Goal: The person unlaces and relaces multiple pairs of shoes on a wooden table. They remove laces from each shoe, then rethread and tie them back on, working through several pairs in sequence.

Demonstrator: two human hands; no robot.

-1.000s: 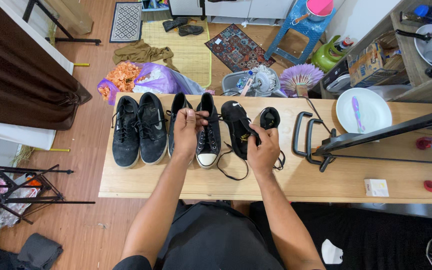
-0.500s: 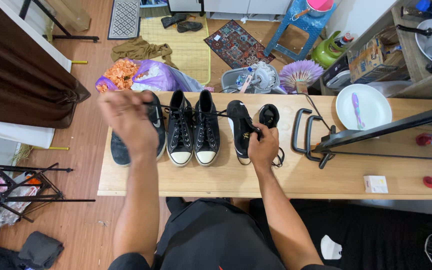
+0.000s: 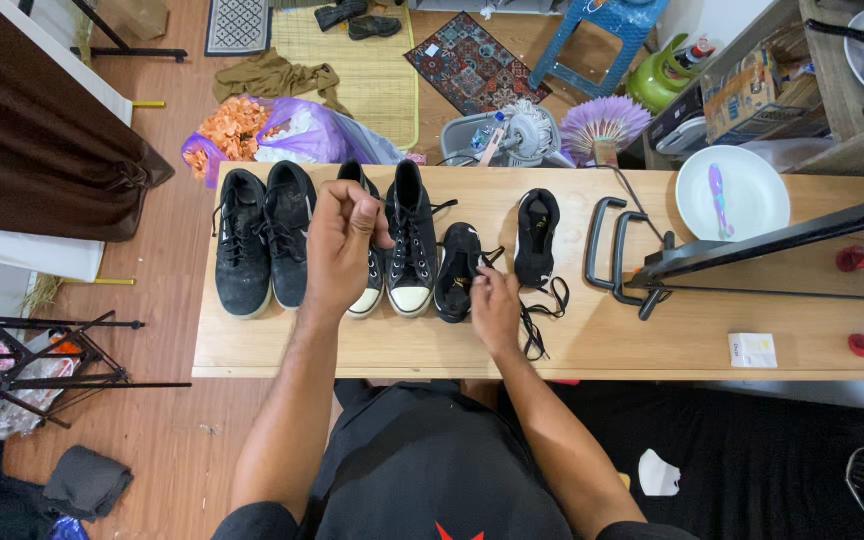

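Pulling back from its wide sweep toward nine o'clock, the left hand (image 3: pixel 342 235) now pinches a lace above the high-tops (image 3: pixel 412 240); the right hand (image 3: pixel 492 305) stays clamped on the black sneaker (image 3: pixel 457 270).

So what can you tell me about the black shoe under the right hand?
The shoe is a black low sneaker, cloth-like, with a white mark near its heel end. It lies on the wooden table, tilted on its side between a white-toed high-top and another black shoe. The right hand presses on it; a loose black lace trails beside it.
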